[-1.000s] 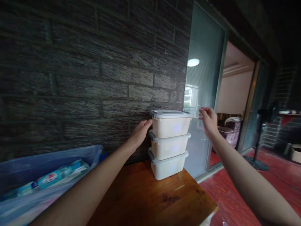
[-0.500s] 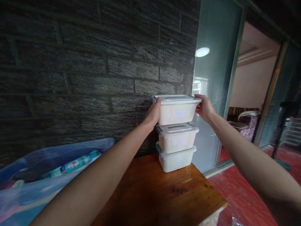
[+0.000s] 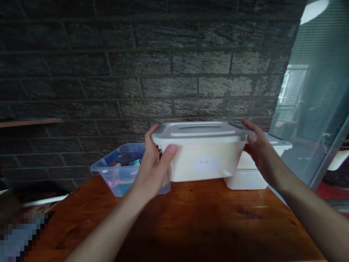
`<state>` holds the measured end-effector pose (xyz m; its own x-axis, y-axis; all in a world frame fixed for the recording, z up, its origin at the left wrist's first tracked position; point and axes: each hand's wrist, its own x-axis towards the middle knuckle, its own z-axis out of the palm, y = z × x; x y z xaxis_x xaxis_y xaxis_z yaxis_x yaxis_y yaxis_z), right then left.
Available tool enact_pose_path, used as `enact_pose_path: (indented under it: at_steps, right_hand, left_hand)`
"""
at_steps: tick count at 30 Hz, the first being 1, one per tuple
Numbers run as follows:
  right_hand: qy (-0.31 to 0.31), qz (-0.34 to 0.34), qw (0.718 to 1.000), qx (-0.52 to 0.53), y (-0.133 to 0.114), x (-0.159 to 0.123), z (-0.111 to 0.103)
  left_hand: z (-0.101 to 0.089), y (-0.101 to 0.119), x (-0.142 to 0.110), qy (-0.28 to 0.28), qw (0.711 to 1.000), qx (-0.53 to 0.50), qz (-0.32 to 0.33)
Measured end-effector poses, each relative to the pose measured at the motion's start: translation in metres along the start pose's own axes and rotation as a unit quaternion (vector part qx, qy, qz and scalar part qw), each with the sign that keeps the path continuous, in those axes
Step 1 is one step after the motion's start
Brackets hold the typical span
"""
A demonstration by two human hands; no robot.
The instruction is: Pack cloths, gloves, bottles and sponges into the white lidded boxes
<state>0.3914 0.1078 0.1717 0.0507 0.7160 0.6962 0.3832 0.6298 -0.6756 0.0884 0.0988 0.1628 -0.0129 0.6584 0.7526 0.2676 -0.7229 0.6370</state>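
Between my two hands is a white lidded storage box (image 3: 203, 160) with a pale label on its front, lifted above the wooden table (image 3: 191, 222). My left hand (image 3: 156, 158) grips its left end, the thumb on the front wall and the fingers behind the corner of the lid. At the opposite end my right hand (image 3: 256, 145) is closed round the edge, fingers partly hidden. Behind my right hand stand two similar white boxes, one on the other; the lower box (image 3: 247, 179) rests on the table.
A translucent blue tub (image 3: 120, 182) with mixed items, among them a teal-labelled one, stands on the table at the left. A dark brick wall (image 3: 152, 72) rises behind, and a glass panel (image 3: 308, 91) is at the right. A thin shelf (image 3: 29, 123) juts out far left.
The top box has come off the stack and moved left and nearer to me, held in both hands. The view has turned left, showing more of the table and the whole tub.
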Motion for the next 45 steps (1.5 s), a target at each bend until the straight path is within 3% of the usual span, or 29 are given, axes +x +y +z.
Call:
enact_pose_path:
  at_steps: [3, 7, 11, 18, 23, 31, 39, 42, 45]
  right_hand:
    - [-0.071, 0.096, 0.992, 0.035, 0.018, -0.050, 0.008]
    - [-0.120, 0.169, 0.977, 0.043, 0.046, -0.087, 0.013]
    - [-0.124, 0.179, 0.975, 0.051, 0.065, -0.096, 0.014]
    - [-0.144, 0.205, 0.968, 0.020, 0.067, -0.102, 0.007]
    - [-0.137, 0.181, 0.973, 0.034, 0.078, -0.107, 0.024]
    - [-0.115, 0.209, 0.971, -0.001, 0.083, -0.109, 0.042]
    - [-0.175, 0.193, 0.965, 0.041, 0.092, -0.096, 0.066]
    - [-0.133, 0.175, 0.975, 0.006, 0.113, -0.096, 0.072]
    - [-0.090, 0.159, 0.983, 0.034, 0.130, -0.099, 0.079]
  left_hand:
    - [0.004, -0.020, -0.048, -0.047, 0.993, -0.037, -0.101]
    - [0.019, -0.045, -0.078, -0.068, 0.983, -0.055, -0.161]
    - [0.031, -0.060, -0.086, -0.068, 0.983, -0.043, -0.165]
    - [0.039, -0.082, -0.110, -0.086, 0.978, -0.051, -0.182]
    - [0.034, -0.101, -0.110, -0.072, 0.979, -0.064, -0.182]
    - [0.026, -0.120, -0.107, -0.080, 0.987, -0.012, -0.138]
    - [0.007, -0.129, -0.102, -0.065, 0.985, -0.008, -0.157]
    - [0.011, -0.135, -0.102, -0.067, 0.986, 0.002, -0.150]
    - [0.018, -0.139, -0.099, -0.060, 0.989, 0.041, -0.126]
